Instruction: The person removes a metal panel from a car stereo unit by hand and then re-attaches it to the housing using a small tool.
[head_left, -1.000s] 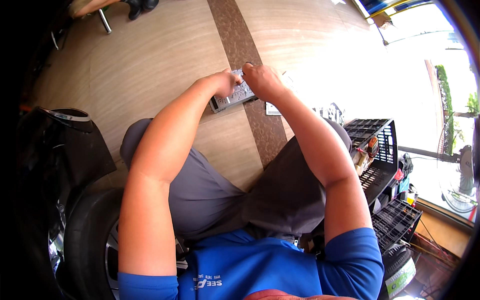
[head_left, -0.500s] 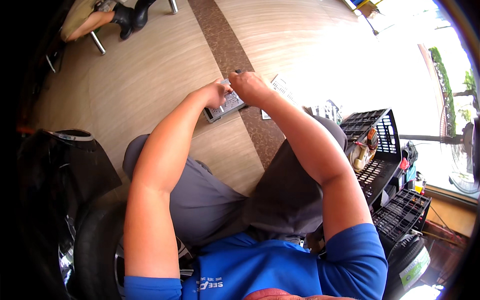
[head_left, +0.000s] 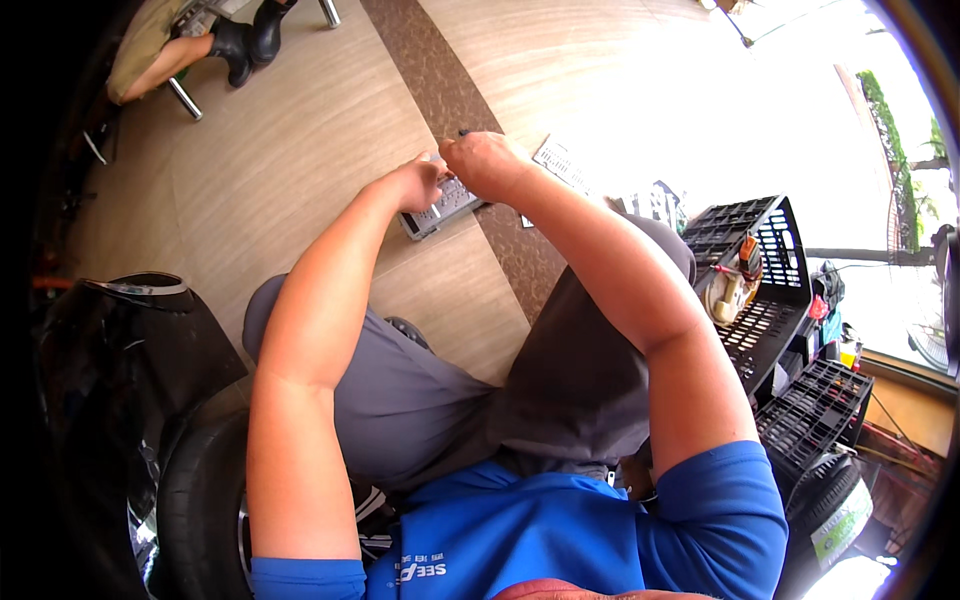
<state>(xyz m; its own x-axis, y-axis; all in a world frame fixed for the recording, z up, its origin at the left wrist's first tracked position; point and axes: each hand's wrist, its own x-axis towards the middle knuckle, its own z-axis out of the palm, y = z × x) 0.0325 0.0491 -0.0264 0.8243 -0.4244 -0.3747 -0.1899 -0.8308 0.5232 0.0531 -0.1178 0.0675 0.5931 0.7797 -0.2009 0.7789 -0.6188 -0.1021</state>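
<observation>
A silver metal case [head_left: 447,212], box-like with small holes and fittings on its face, lies on the floor ahead of my knees. My left hand [head_left: 412,184] is over its left part, fingers bent together beside my other hand; what they pinch is hidden. Just right of it, my right hand [head_left: 487,166] is closed in a fist above the case's far side. A small dark end [head_left: 463,132] pokes out beyond that fist, too little showing to name it. To the right of my right hand lies a flat, pale slotted metal panel [head_left: 562,160], partly behind my forearm.
At my right stand a black plastic crate [head_left: 745,225] with tools inside and a second black crate [head_left: 815,405]. A tyre [head_left: 200,500] and a glossy black panel [head_left: 130,370] are at my left. A person's boots [head_left: 232,50] rest far left by metal legs.
The view has shifted slightly. Both hands stay close together over the case, my right fist a little turned and shifted left. The case remains on the floor.
</observation>
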